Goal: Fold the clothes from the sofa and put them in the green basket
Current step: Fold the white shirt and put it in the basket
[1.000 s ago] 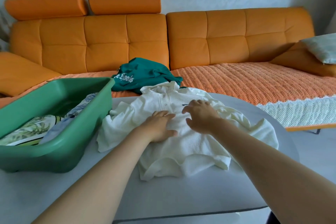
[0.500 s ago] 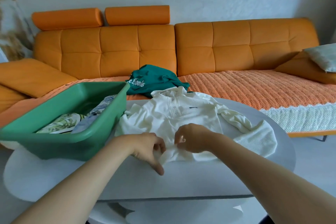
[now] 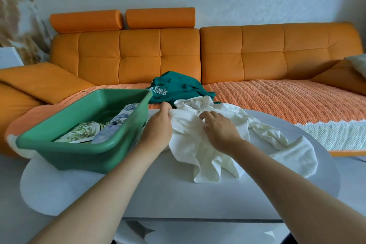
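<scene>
Both hands are being closed on the shirt on the table, beside the basket: left hand at its shoulder, right hand by the buttons, likely for flattening before folding.

Basket sits on the counter, to your left, folded clothes in it. Shirt lies on the counter just right of the basket, your left hand and right hand on it. Sofa stands behind the counter; sweatshirt on its seat, behind the shirt.
</scene>
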Tool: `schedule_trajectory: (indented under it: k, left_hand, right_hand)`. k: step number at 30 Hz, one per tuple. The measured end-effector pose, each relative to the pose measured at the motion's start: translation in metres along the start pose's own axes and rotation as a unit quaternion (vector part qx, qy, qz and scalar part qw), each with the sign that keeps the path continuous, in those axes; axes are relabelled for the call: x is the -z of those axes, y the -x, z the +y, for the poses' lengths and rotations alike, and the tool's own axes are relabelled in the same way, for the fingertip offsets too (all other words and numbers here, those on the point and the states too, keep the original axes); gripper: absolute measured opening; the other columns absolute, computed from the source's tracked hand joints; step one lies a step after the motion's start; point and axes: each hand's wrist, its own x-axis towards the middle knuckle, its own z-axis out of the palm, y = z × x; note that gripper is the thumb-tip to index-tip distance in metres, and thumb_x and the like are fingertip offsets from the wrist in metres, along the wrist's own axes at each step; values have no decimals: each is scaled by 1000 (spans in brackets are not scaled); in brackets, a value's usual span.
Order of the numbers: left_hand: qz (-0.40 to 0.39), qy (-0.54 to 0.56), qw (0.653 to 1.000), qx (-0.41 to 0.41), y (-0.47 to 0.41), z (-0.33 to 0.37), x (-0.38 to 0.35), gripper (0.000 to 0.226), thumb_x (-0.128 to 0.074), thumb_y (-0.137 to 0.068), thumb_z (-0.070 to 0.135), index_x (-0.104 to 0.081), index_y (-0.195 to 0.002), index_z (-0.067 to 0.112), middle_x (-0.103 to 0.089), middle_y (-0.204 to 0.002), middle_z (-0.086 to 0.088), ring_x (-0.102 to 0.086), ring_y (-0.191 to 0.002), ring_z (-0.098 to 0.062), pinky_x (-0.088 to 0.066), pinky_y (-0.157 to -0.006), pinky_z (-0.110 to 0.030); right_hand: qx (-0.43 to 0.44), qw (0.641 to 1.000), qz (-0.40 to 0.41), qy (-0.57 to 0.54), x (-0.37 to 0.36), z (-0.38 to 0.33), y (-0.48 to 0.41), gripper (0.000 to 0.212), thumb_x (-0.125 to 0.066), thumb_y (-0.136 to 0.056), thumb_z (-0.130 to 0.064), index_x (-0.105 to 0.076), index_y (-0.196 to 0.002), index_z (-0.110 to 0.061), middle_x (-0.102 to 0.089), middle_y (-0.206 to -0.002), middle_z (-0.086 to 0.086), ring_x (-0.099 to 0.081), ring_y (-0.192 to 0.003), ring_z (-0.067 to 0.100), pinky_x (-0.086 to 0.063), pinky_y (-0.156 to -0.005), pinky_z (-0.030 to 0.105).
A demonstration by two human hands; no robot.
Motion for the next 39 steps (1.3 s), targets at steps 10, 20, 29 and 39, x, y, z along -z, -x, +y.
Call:
schedule_trajectory:
  k: [10, 20, 29, 39]
  left_hand:
    - [-329, -38, 934, -138, 17, -2, -5, 35, -54, -80, 3, -54, -81, 38, -51, -93, 17, -54, -87, -12, -44, -68, -25]
    - [-337, -13, 928, -160, 40, -13, -24, 13, -63, -91, 19, -71, -97, 26, -57, -105, 10, -53, -108, -12, -45, -93, -28]
    - [-415, 39, 909, -6, 12, -10, 34, 14, -51, -102, 23, -63, -108, 25, -50, -78, 8, -39, -55, -1, -30, -49, -15]
    - [-488, -60, 871, -5, 22, 28, 29, 26, -63, -83, 57, -79, -78, 38, -66, -78, 15, -60, -73, -7, -53, -75, -28]
  right_hand:
    - [97, 952, -290, -12, 7, -11, 20, 37, -55, -75, -14, -68, -97, -41, -53, -103, -16, -54, -91, 8, -45, -73, 21]
    - [74, 955, -285, 9, 15, 9, 32, 14, -66, -91, -30, -67, -104, -32, -57, -112, -10, -51, -109, 15, -42, -94, 31]
    - [-18, 957, -289, 33, 52, 22, 38, 35, -44, -95, -11, -56, -120, -32, -56, -98, -3, -55, -91, 22, -38, -72, 26]
    - [-65, 959, -273, -48, 57, 33, 55, 17, -61, -81, -27, -64, -97, -32, -60, -101, -10, -61, -90, 10, -54, -78, 26]
